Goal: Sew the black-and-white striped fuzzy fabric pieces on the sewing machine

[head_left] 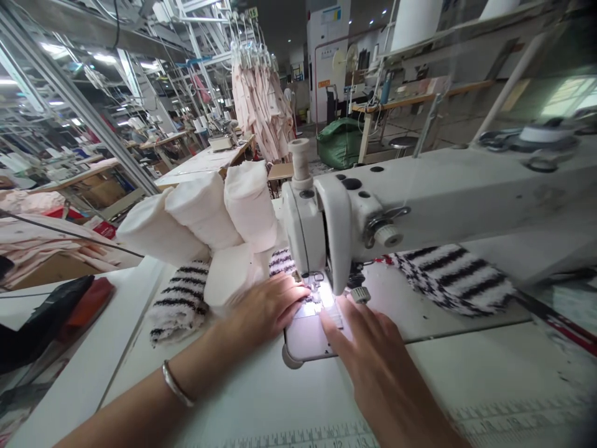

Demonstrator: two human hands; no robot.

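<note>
The white sewing machine (336,230) stands before me, its lamp shining on the needle plate (321,305). My left hand (273,302), with a silver bangle on the wrist, lies at the left of the needle, fingers close together and curled down. A small dark fuzzy bit shows at its fingertips; what they pinch is mostly hidden. Behind this hand a striped fuzzy fabric (281,261) shows in part. My right hand (370,333) rests on the machine bed at the right of the presser foot, fingers apart, with its index finger near the plate.
Several white fabric rolls (200,211) are stacked at the left, beside a striped fuzzy piece (181,302). More folded striped fabric (457,280) lies under the machine arm. Scissors (555,317) lie at right. A printed ruler (345,438) runs along the front edge. Pink garments (261,99) hang behind.
</note>
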